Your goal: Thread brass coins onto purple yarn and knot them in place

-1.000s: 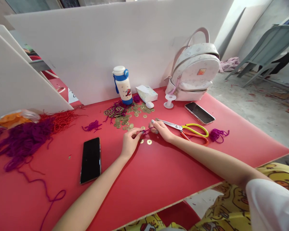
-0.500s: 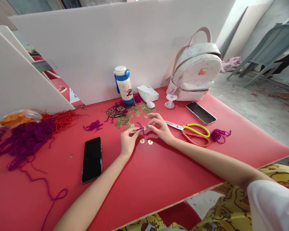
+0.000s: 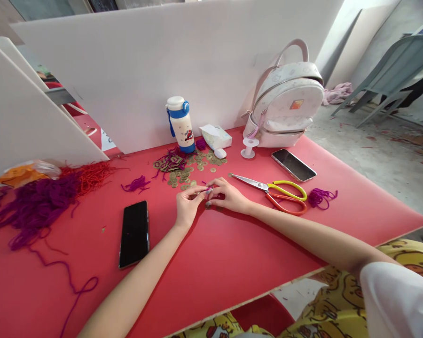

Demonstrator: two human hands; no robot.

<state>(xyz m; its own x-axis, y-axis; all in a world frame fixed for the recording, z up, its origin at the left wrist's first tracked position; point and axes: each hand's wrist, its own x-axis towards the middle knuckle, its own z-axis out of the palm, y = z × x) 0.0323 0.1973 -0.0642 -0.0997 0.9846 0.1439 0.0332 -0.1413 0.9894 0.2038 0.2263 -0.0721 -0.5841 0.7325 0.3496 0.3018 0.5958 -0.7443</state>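
Purple yarn strand point(image 3: 207, 188) pinched in left hand point(image 3: 191, 202) over red table point(image 3: 197, 272); right hand point(image 3: 230, 196) curled, fingertips close against left's, its grip on strand unclear. Brass-coloured coins point(image 3: 179, 180) scattered beyond; scissors point(image 3: 266, 187) beside right forearm, smartphone point(image 3: 134, 234) near left.

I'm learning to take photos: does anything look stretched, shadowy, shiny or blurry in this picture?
Head view: the chair looks stretched; head view: a soft shadow lies on the red table beneath the right forearm, and the table's far-right part looks paler; head view: purple yarn in the left hand isn't sharp.
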